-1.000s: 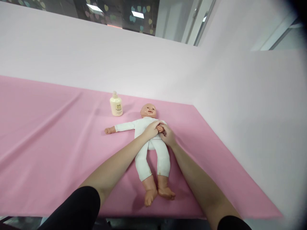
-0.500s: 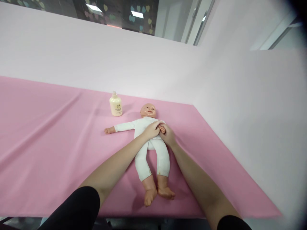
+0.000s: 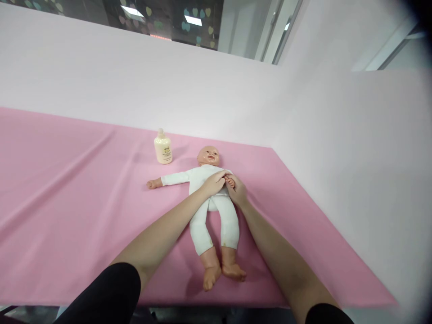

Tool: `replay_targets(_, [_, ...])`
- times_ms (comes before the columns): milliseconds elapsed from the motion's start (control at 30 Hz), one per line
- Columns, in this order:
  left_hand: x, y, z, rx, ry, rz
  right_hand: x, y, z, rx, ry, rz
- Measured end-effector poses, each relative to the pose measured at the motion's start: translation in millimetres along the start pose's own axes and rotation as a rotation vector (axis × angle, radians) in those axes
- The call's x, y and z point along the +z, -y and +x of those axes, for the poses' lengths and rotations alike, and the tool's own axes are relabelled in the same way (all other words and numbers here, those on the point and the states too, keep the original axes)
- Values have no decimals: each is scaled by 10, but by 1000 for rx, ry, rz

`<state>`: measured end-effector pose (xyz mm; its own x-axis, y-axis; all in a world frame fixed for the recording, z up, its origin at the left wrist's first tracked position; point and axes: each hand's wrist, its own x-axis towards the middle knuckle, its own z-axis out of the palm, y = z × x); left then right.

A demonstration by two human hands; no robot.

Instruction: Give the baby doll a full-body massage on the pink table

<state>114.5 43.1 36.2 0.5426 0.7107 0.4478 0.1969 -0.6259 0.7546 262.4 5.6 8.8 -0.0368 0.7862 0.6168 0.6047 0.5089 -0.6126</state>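
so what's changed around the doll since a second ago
The small hand of the doll, between the left grip and right grip, has shifted slightly rightward in the picture. Both grips remain at it; no taking hold or letting go shows. The doll's head, outstretched arm and legs, and the bottle, look unchanged.

A white-bodied baby doll (image 3: 213, 205) shows matt cloth and glossy, smooth plastic skin, with a shiny, rounded cream plastic bottle (image 3: 163, 151) and a smooth, lightly creased pink table cover (image 3: 84, 198).
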Motion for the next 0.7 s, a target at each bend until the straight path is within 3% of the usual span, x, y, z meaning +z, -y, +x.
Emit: replay_targets(700, [-23, -95, -12, -22, 3, -22, 17, 17, 11, 17, 40, -70])
